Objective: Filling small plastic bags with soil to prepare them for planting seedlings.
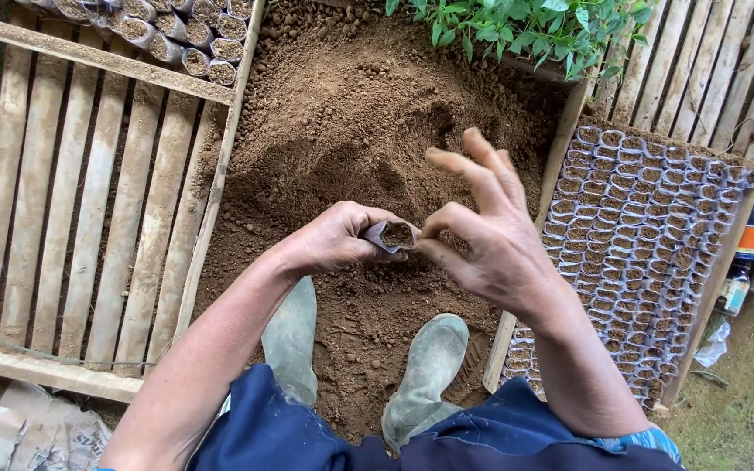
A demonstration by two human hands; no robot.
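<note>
Head view: left hand (335, 240) clasps soil-filled bag (392, 235); right hand (482, 228) pinches.

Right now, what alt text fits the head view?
The left hand holds a small soil-filled bag while the right hand pinches its rim, above a soil heap. Rows of filled bags lie to the right.
</note>
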